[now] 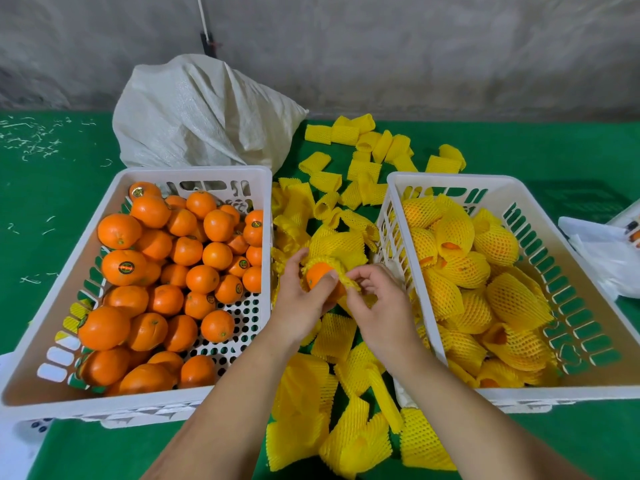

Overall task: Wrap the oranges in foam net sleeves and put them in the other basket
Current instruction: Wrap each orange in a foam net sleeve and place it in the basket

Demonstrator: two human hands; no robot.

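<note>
head view: sleeving step in hand. the left hand (pixel 300 299) grips a round orange fruit (pixel 320 276) between the two white slotted plastic baskets; the right hand (pixel 375 299) pinches the rim of a yellow foam net sleeve (pixel 337 249) part-way over it. next move likely calls for drawing the rim fully over, then placing into the right basket (pixel 568 391). the fruit's far side is hidden by foam.

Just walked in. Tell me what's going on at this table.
A person is sleeving an orange between two white baskets. The left hand grips the orange while the right hand pinches the yellow foam net sleeve over it. The left basket holds bare oranges; the right basket holds wrapped ones.
</note>
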